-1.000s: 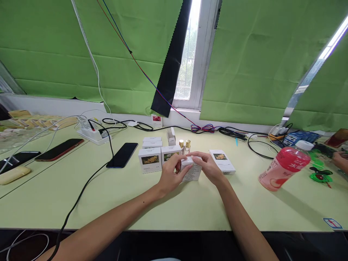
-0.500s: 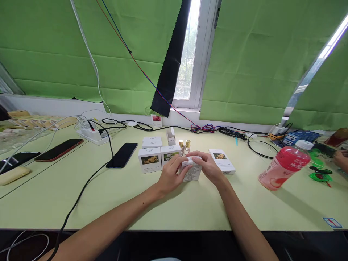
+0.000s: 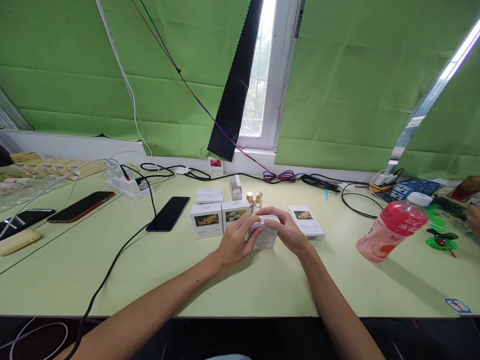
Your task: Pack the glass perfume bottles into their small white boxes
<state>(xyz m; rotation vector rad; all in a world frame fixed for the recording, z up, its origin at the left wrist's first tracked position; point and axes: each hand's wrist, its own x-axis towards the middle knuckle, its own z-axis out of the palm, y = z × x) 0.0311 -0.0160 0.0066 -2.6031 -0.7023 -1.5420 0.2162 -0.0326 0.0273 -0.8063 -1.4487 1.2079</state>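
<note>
A small white cardboard box (image 3: pixel 265 240) with printed text stands on the table between both hands. My left hand (image 3: pixel 237 236) grips its left side and top, fingers bent over the upper edge. From the other side, my right hand (image 3: pixel 288 229) is closed on the same box, fingertips at its top. Fingers hide much of the top. Just behind stand two slim glass bottles with gold caps (image 3: pixel 259 197). White boxes with flower pictures (image 3: pixel 207 221) stand to the left. Another flower-printed box (image 3: pixel 306 222) lies flat right of my right hand.
A dark phone (image 3: pixel 168 214) lies left of the boxes, with a black cable crossing the table near it. A pink drink bottle (image 3: pixel 392 227) stands at the right. An open narrow white box (image 3: pixel 236 188) stands behind. Another person's hand (image 3: pixel 473 217) shows at the right edge.
Both hands stay on the box in nearly the same place, with only slight finger movement at its top. The other person's hand at the right edge has shifted a little.
</note>
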